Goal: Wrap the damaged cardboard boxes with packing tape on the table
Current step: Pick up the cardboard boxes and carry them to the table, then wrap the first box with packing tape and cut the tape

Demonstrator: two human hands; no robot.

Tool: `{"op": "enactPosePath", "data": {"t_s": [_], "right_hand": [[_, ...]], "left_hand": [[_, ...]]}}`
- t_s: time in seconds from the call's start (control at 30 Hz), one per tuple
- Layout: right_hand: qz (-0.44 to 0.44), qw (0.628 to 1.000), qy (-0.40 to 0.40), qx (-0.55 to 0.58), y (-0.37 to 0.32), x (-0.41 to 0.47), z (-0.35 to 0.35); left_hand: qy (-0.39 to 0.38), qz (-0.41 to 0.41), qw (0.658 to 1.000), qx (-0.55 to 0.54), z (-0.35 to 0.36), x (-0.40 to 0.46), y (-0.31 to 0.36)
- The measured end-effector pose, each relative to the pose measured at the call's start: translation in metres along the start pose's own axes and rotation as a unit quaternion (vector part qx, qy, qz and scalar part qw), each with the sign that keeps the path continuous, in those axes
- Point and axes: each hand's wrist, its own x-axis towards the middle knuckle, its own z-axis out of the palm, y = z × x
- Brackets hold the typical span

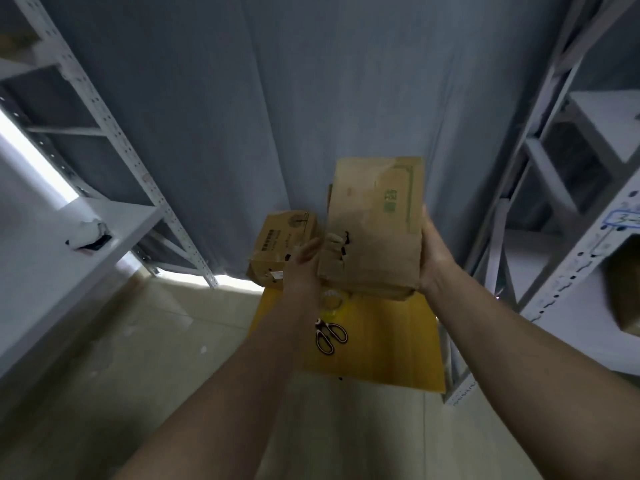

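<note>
A tall brown cardboard box [375,223] with green print and a torn left edge is lifted above the yellow table [381,344]. My left hand [304,261] presses flat against its torn left side. My right hand [433,247] holds its right side, with the thumb along the edge. A smaller brown box [277,247] with dark print sits at the table's far left corner. A roll of clear packing tape [332,299] lies on the table just under the lifted box. Black-handled scissors [329,336] lie nearer to me.
White metal shelving [69,258] stands on the left, and more racks [571,237] on the right hold a cardboard box [623,299]. A grey curtain [277,116] hangs behind the table. Pale tiled floor [156,358] lies to the left.
</note>
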Motion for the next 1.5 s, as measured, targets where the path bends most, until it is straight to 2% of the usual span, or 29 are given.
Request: {"op": "enactPosePath", "data": {"t_s": [0.1, 0.2, 0.27, 0.33, 0.43, 0.6, 0.73, 0.8, 0.87, 0.93, 1.0, 1.07, 1.23, 1.33, 1.43, 1.5], "right_hand": [[0.022, 0.999, 0.040, -0.009, 0.001, 0.012, 0.003], [0.030, 0.994, 0.107, -0.022, -0.004, 0.022, 0.010], [0.010, 0.986, 0.166, -0.033, -0.003, 0.034, 0.009], [-0.012, 0.980, 0.192, -0.040, -0.002, 0.041, 0.007], [-0.029, 0.986, 0.163, -0.027, 0.000, 0.042, 0.007], [0.011, 0.998, 0.060, -0.015, 0.009, 0.050, 0.010], [0.066, 0.998, 0.021, 0.004, 0.017, 0.065, 0.021], [0.092, 0.996, 0.021, 0.007, 0.028, 0.077, 0.029], [0.132, 0.991, 0.009, 0.003, 0.043, 0.089, 0.039], [0.161, 0.987, 0.002, -0.016, 0.055, 0.096, 0.047], [0.145, 0.985, 0.076, -0.045, 0.072, 0.109, 0.063], [0.106, 0.980, 0.149, -0.072, 0.087, 0.123, 0.075], [0.191, 0.970, 0.077, -0.134, 0.141, 0.145, 0.093], [0.216, 0.961, 0.060, -0.160, 0.176, 0.156, 0.097], [0.242, 0.951, 0.039, -0.189, 0.204, 0.170, 0.097], [0.270, 0.941, 0.035, -0.200, 0.221, 0.178, 0.091]], "left_hand": [[0.002, 0.028, 0.998, 0.063, -0.002, 0.011, 0.009], [-0.139, -0.031, 0.989, 0.031, -0.007, 0.025, 0.015], [-0.228, -0.053, 0.968, 0.087, -0.011, 0.033, 0.017], [-0.259, -0.041, 0.950, 0.170, -0.012, 0.044, 0.018], [-0.237, -0.070, 0.942, 0.226, -0.012, 0.062, 0.024], [-0.232, -0.140, 0.953, 0.132, -0.036, 0.108, 0.027], [-0.296, -0.182, 0.937, 0.044, -0.061, 0.151, 0.027], [-0.338, -0.176, 0.923, 0.053, -0.074, 0.172, 0.031], [-0.358, -0.168, 0.915, 0.082, -0.088, 0.192, 0.038], [-0.329, -0.157, 0.924, 0.117, -0.098, 0.205, 0.046], [-0.339, -0.143, 0.916, 0.162, -0.116, 0.224, 0.057], [-0.369, -0.137, 0.889, 0.232, -0.132, 0.242, 0.068], [-0.393, -0.173, 0.820, 0.380, -0.157, 0.275, 0.073], [-0.361, -0.161, 0.805, 0.442, -0.169, 0.289, 0.059], [-0.336, -0.148, 0.773, 0.517, -0.183, 0.302, 0.034], [-0.312, -0.158, 0.768, 0.536, -0.195, 0.311, 0.012]]}}
